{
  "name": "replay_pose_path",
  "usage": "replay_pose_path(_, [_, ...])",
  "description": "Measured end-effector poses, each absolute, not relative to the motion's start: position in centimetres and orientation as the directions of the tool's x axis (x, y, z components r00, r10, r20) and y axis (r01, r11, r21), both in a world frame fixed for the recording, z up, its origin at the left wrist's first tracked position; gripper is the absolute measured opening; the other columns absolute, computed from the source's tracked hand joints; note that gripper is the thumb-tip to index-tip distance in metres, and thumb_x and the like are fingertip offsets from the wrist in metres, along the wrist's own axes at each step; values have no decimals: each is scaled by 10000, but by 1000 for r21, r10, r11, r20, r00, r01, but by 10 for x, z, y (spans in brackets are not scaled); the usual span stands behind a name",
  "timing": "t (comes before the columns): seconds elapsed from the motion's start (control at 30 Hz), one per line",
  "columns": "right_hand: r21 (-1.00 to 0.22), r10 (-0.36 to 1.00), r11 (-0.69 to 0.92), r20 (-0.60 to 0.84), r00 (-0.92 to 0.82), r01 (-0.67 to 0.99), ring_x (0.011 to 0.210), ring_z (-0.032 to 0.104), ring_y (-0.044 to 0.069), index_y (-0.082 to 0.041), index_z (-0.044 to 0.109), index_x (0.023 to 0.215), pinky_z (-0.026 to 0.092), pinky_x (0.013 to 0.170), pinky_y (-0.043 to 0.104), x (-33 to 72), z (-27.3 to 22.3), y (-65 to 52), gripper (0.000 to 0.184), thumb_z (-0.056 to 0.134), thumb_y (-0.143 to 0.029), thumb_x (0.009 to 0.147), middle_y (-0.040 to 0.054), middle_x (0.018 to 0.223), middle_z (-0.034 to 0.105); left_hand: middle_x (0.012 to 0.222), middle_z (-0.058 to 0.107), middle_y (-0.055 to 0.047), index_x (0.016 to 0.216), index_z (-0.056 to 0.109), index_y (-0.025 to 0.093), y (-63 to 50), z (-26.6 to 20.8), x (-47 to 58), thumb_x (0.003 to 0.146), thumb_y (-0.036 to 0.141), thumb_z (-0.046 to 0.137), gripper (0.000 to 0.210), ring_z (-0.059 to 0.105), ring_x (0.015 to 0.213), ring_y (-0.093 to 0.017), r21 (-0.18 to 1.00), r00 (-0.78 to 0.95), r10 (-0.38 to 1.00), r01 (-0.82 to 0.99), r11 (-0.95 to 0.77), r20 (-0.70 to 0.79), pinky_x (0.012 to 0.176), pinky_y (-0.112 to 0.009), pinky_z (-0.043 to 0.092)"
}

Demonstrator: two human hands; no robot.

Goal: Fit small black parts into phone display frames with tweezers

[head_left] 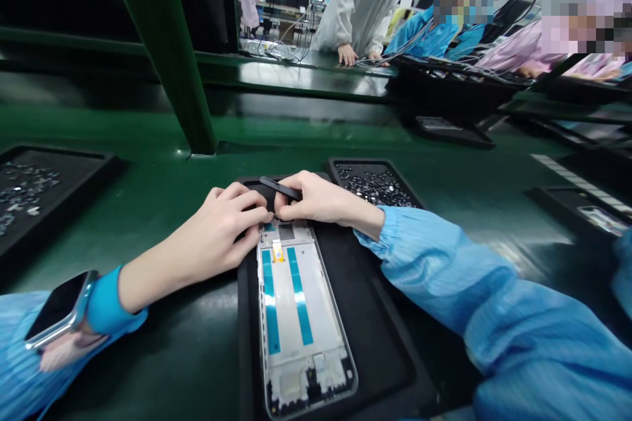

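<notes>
A phone frame (pixel 289 316) lies in a black tray (pixel 365 302), its inner side up, with two blue strips and a small yellow-and-white flex piece near its top. My left hand (pixel 230 230) is closed at the upper left corner, fingers bent and thumb against the edge. My right hand (pixel 316 197) grips slim black tweezers (pixel 279 187); only the rear end shows, while the tips are hidden behind the fingers. Both hands' fingertips meet at the frame's top end, and any small part between them cannot be made out.
A black tray of small dark parts (pixel 375 184) sits behind my right wrist. Another parts tray (pixel 44 191) is at left. A green post (pixel 168 52) rises from the green bench (pixel 187 335). At right is a tray with a phone part (pixel 600 218). Co-workers are across the bench.
</notes>
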State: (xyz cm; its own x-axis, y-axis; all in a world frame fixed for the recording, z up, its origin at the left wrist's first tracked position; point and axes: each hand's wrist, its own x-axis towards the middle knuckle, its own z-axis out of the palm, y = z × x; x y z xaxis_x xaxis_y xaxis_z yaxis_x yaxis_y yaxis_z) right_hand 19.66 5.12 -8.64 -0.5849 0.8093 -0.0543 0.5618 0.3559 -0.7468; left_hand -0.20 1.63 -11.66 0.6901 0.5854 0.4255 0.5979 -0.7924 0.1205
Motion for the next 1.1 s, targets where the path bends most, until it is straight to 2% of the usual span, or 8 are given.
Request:
replay_pose_path(0.13, [-773,834,372,36,-550,514,477,448,21,-85,657,720,342,477,138,202,-88,48,143,635,-225,711,-14,560,562,979,638,-75,930,647,190,15,-116,-2,876,182,376,277,511,941,-255,2,714,545,606,-795,440,709,-382,329])
replay_pose_path(0.2, [-818,874,372,150,-462,439,433,453,26,-79,663,744,351,450,143,205,-91,47,343,594,-412,791,-1,532,552,997,641,-79,969,646,189,15,-120,-3,875,176,374,288,515,962,-255,39,706,541,591,-806,458,745,-392,335])
replay_pose_path(0.27, [-858,914,364,255,-315,362,428,484,40,-79,643,700,380,440,155,207,-95,47,575,442,-599,844,27,549,563,1007,642,-81,1003,637,183,17,-126,-6,870,159,356,312,524,963,-243,118,678,541,564,-817,497,793,-401,341])
replay_pose_path(0.33, [-891,935,343,293,-200,298,442,521,57,-90,592,630,411,439,167,207,-97,46,690,323,-687,847,42,572,563,995,646,-82,994,631,172,18,-131,-7,860,142,340,322,532,950,-232,185,641,545,542,-820,540,819,-405,343])
replay_pose_path(0.43, [-917,929,345,302,-216,200,524,594,79,-109,543,668,481,510,173,204,-101,44,623,363,-679,840,26,620,565,965,651,-75,946,620,169,19,-135,-8,860,146,343,291,536,940,-223,216,616,542,524,-824,571,807,-393,349])
replay_pose_path(0.57, [-881,852,451,376,-363,146,751,661,112,-134,531,838,535,681,197,200,-104,40,437,635,-548,746,11,777,616,948,650,-62,914,605,176,18,-134,-6,874,149,345,265,546,935,-211,230,603,541,516,-825,586,802,-379,352])
replay_pose_path(0.8, [-826,814,516,390,-430,227,632,657,102,-128,518,785,521,572,169,199,-103,34,312,691,-385,749,-8,702,601,930,652,-64,891,607,167,18,-134,-4,863,145,357,252,550,918,-209,283,577,563,506,-815,592,783,-376,360])
replay_pose_path(1.1, [-802,795,551,421,-437,230,639,661,99,-121,530,783,522,572,160,200,-104,35,255,681,-326,770,-8,713,605,919,645,-63,888,603,159,17,-134,-3,864,124,352,254,548,910,-198,278,576,553,498,-821,602,784,-370,357])
